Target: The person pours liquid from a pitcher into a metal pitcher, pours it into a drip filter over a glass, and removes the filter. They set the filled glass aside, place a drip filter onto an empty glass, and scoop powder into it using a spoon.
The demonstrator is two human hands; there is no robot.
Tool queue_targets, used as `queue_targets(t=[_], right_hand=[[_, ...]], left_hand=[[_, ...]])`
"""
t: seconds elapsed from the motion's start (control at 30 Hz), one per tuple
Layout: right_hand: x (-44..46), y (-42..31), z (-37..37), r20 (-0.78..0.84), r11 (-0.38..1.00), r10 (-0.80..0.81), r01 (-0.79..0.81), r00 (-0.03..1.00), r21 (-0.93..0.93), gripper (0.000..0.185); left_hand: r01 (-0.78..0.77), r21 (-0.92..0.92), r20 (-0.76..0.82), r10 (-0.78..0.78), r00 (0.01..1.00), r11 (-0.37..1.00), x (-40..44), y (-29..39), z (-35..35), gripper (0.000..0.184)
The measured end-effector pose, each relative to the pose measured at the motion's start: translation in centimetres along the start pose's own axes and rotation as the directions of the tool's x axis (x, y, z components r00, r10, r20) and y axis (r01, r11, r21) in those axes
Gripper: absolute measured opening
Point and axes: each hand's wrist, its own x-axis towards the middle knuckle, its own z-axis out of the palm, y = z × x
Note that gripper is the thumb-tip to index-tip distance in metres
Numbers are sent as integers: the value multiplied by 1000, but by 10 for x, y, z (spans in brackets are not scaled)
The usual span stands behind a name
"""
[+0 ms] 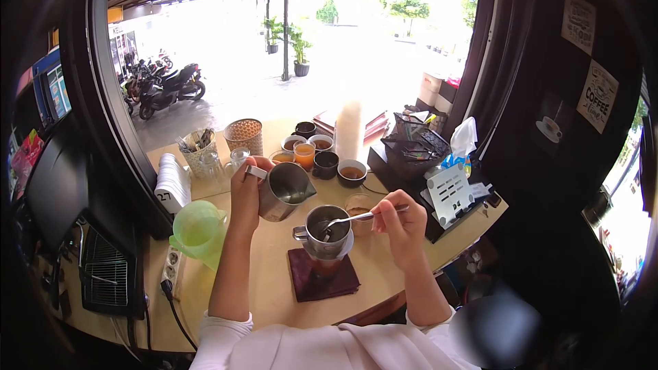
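Observation:
My left hand [245, 195] is wrapped round the handle of a metal pitcher [277, 199], which tilts to the right with some liquid inside. Between my fingers, my right hand [401, 233] holds a metal spoon [367, 215], its tip inside a small metal cup [317, 236]. That cup has a handle on its left and sits over a glass [325, 266] of reddish-brown liquid. Under the glass lies a folded dark maroon cloth [343, 288]. Just behind the spoon stands a clear glass [359, 203], partly hidden by my right hand.
Several cups of brown liquid, one a white-rimmed cup [352, 173], stand behind the pitcher. A green pitcher [199, 228] and a power strip [172, 273] are at left. Right are a black organizer [415, 147] and a sign [449, 193]. Tall stacked cups [349, 130] stand further back.

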Motion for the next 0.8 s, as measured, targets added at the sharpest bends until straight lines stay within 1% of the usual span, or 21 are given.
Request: queue_targets(t=[0.1, 0.2, 0.3, 0.37, 0.4, 0.47, 0.5, 0.6, 0.63, 0.7, 0.73, 0.8], right_hand=[[-1, -5, 5, 8, 999, -20, 20, 1000, -40, 21], [-5, -6, 5, 27, 993, -48, 51, 998, -109, 21], [-9, -6, 8, -49, 1000, -16, 14, 999, -27, 20], [-10, -5, 8, -21, 998, -7, 5, 1000, -57, 20], [-10, -4, 8, -10, 997, -3, 3, 1000, -72, 20], [-14, 1, 5, -71, 999, -33, 31, 997, -28, 17], [-17, 2, 5, -102, 999, -45, 45, 994, -6, 16], [-20, 0, 9, -110, 999, -42, 43, 993, 8, 20], [-22, 0, 9, -114, 999, -41, 42, 993, 4, 18], [-26, 1, 7, -120, 999, -40, 40, 992, -5, 15], [-27, 1, 8, -153, 999, -48, 50, 987, 9, 15], [-30, 0, 10, -217, 997, -60, 69, 974, 37, 15]], left_hand=[[-1, -55, -95, -4, 995, 999, 4, -35, -10, 40], [58, -27, -158, -62, 985, 998, 3, -53, -11, 42], [82, -81, -200, -97, 975, 993, 3, -90, -19, 43], [92, -92, -254, -113, 960, 991, -1, -107, -20, 41], [133, -87, -267, -152, 952, 987, -1, -116, -23, 40], [216, -78, -290, -230, 929, 973, -1, -142, -33, 37], [186, -103, -314, -210, 926, 977, -1, -157, -35, 34], [211, -94, -306, -230, 924, 973, -5, -185, -47, 32], [244, -66, -272, -253, 928, 967, -6, -190, -52, 34], [285, 4, -273, -273, 922, 958, -9, -198, -54, 36], [305, 39, -276, -283, 919, 952, -9, -200, -54, 37], [334, 40, -254, -314, 915, 942, -9, -204, -54, 40]])
